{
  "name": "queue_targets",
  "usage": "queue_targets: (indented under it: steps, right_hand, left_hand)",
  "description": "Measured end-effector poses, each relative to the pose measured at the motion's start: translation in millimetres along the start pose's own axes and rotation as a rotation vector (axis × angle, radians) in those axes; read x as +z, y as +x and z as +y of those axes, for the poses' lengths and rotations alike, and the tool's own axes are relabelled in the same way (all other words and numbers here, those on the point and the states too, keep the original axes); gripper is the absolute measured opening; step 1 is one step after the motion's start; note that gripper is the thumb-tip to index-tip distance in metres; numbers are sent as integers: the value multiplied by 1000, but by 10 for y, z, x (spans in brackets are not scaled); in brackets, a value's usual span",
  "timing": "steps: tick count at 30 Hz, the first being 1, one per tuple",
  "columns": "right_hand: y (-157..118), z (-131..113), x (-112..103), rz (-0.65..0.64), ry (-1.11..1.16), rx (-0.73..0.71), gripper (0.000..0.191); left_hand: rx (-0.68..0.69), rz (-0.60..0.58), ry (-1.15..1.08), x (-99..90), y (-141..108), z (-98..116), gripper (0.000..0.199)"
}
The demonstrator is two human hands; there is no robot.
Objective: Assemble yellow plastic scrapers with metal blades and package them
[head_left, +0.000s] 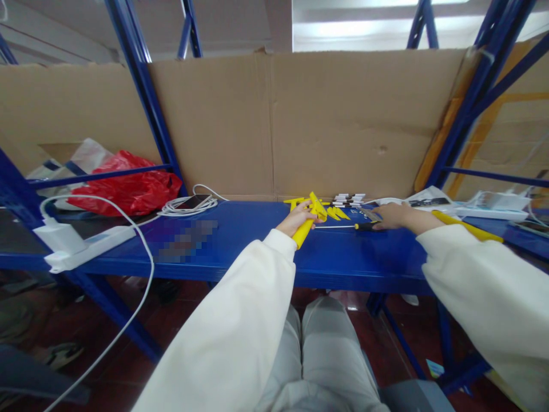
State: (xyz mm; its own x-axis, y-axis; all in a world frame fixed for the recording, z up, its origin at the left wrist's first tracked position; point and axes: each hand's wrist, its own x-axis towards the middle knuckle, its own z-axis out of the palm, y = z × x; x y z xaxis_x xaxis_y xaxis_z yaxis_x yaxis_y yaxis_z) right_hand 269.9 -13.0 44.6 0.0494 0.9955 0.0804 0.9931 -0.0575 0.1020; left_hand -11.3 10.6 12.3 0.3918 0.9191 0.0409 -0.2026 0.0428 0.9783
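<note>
My left hand (300, 217) is wrapped round a yellow plastic part (309, 220) above the blue shelf. Its fingers are bent around the part's middle. To the right, my right hand (389, 216) rests low over the shelf beside the handle of a screwdriver (343, 227); its fingertips are too small to tell what they hold. The screwdriver's shaft points left, toward my left hand. Small yellow pieces (338, 213) lie between the two hands, with several black-and-white items (348, 199) behind them.
The blue shelf (253, 229) has a cardboard back wall (214, 126). At left are a white power strip (92, 247), a coiled white cable (184, 207) and a red plastic bag (128, 186). A yellow rod (467, 226) lies by my right forearm.
</note>
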Motion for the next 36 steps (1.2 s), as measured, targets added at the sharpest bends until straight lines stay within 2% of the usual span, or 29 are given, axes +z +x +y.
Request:
queue_targets:
  steps: [2, 4, 7, 10, 15, 18, 22, 25, 27, 29, 34, 36]
  right_hand:
    - [-70, 68, 72, -19, -46, 27, 31]
    - [-99, 136, 145, -44, -9, -7, 29]
    - [-96, 243, 214, -11, 108, -72, 23]
    - [-97, 331, 240, 26, 222, -59, 17]
    - [-165, 372, 270, 35, 463, -15, 24]
    - [-258, 364, 254, 37, 731, 78, 25]
    - [-379, 370, 180, 74, 1257, 198, 24]
    - [-405, 369, 106, 186, 1509, 289, 10]
    - [-404, 356, 44, 313, 1617, 331, 22]
    - [-399, 344, -29, 469, 1705, 385, 26]
    - [-320, 424, -170, 870, 1851, 584, 23]
    - [-251, 504, -170, 1037, 1964, 555, 23]
  left_hand:
    - [-11, 10, -3, 2, -7, 9, 81]
    - [-17, 15, -7, -1, -10, 13, 81]
    - [-16, 19, -15, -8, -11, 12, 82]
    - [-11, 23, -19, -10, -13, 12, 82]
    - [-20, 37, -11, -8, -14, 17, 84]
    - [-16, 29, -18, -12, -11, 17, 83]
    - [-2, 23, -27, -17, -12, 13, 82]
    - [4, 30, -25, -22, -10, 11, 83]
    - [3, 39, -19, -27, -6, 11, 85]
    - [1, 48, -14, -32, -1, 12, 86]
    - [6, 54, -9, -42, 18, 8, 81]
    - [-4, 70, 0, -45, 27, 5, 79]
